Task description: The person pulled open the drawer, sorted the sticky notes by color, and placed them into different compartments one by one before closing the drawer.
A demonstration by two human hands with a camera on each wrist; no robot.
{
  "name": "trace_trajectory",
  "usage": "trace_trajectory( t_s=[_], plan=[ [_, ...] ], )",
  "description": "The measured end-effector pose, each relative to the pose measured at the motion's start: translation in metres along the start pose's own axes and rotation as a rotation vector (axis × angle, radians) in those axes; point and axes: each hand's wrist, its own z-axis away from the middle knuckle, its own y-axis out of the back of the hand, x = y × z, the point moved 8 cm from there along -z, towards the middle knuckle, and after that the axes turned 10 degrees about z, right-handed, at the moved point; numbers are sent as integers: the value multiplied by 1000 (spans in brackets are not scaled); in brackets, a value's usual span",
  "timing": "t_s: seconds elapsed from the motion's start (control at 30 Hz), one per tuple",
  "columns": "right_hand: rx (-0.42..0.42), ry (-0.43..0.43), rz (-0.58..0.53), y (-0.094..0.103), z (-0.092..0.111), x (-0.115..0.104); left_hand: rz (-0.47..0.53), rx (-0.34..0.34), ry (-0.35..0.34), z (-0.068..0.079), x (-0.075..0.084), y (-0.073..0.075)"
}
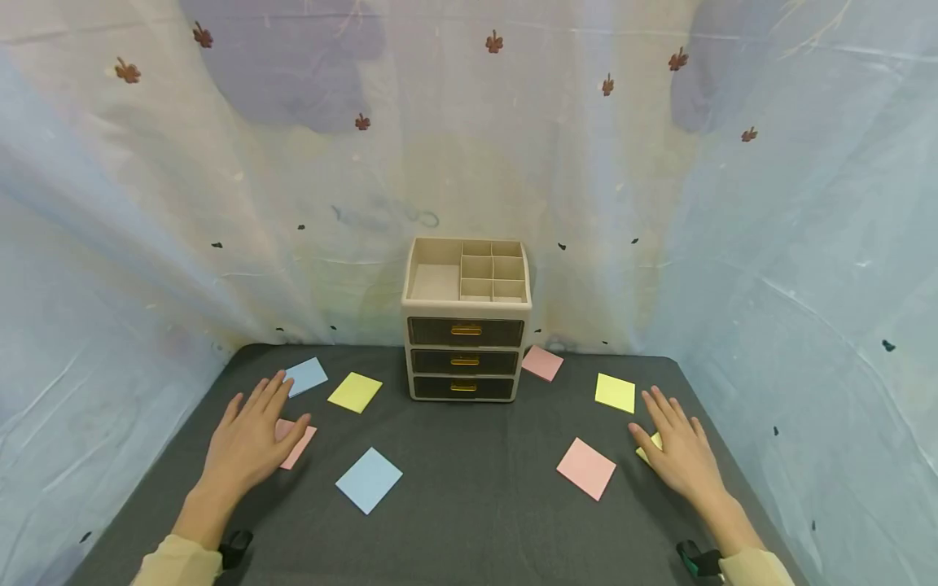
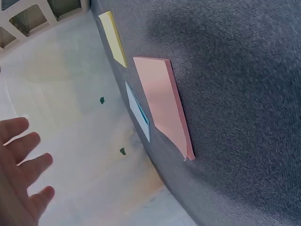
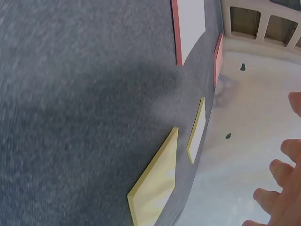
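My left hand [image 1: 251, 439] hovers with spread fingers above a pink sticky note pad [image 1: 296, 443], holding nothing. Just past its fingertips lies a blue pad [image 1: 308, 376], with a yellow pad [image 1: 355, 392] to the right. Another blue pad [image 1: 369, 480] lies nearer the front. My right hand [image 1: 680, 448], also spread and holding nothing, is over a yellow pad [image 3: 155, 188] that it partly hides in the head view. Beyond it is a second yellow pad [image 1: 615, 393]; to its left sits a pink pad [image 1: 586, 469]. One more pink pad [image 1: 542, 363] lies beside the drawer organizer [image 1: 466, 311].
The beige organizer stands at the back middle of the dark table [image 1: 476, 505]. It has three dark drawers with gold handles, all closed, and an open compartmented top. A patterned curtain [image 1: 469, 163] encloses the back and both sides.
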Motion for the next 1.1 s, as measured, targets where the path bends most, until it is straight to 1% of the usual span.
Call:
trace_trajectory(
  t_s=[0.17, 0.3, 0.47, 0.53, 0.63, 0.8, 0.97, 1.1],
  plan=[
    [59, 13, -10, 3, -3, -8, -15, 117, -70, -1, 10, 8],
    [105, 16, -13, 7, -6, -16, -12, 232, -146, -2, 20, 16],
    [187, 22, -41, 14, -7, -25, 1, 372, -256, -3, 34, 24],
    [224, 31, -60, 17, -9, -30, 4, 417, -295, -5, 39, 26],
    [272, 51, -84, 22, -13, -37, 10, 458, -327, -7, 45, 29],
    [323, 73, -125, 30, -20, -48, 42, 498, -366, -11, 56, 34],
    [344, 92, -168, 36, -27, -59, 88, 571, -406, -11, 67, 40],
    [356, 102, -213, 40, -34, -67, 115, 589, -414, -12, 74, 41]
  ],
)
